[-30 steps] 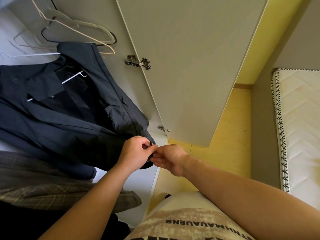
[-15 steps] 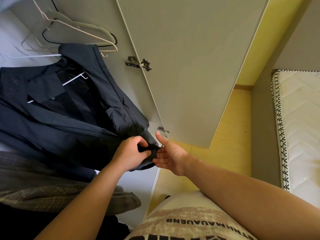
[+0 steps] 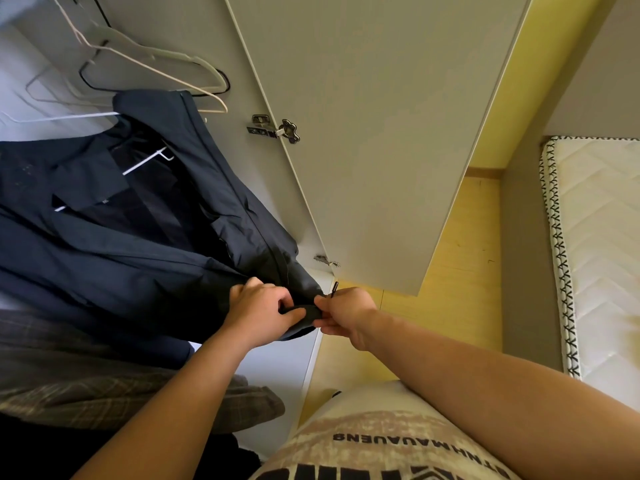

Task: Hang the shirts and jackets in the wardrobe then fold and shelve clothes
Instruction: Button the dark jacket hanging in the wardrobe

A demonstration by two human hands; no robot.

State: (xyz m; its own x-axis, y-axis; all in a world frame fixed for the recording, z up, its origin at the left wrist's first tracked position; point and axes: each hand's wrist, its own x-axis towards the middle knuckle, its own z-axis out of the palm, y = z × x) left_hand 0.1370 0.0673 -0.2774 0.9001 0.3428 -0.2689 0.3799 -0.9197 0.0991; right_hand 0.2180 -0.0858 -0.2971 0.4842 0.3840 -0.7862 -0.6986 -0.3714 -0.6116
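Together, the left hand (image 3: 259, 311) grips and the right hand (image 3: 348, 311) pinches the hem of the dark jacket (image 3: 145, 258), which hangs toward ten o'clock from them.

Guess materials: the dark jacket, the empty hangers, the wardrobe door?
Jacket: smooth dark navy weave with a faint sheen, probably a synthetic such as nylon or polyester. Hangers: thin bent rods, pale and black, likely coated wire or plastic. Wardrobe door: flat matt pale grey panel, probably laminated board.
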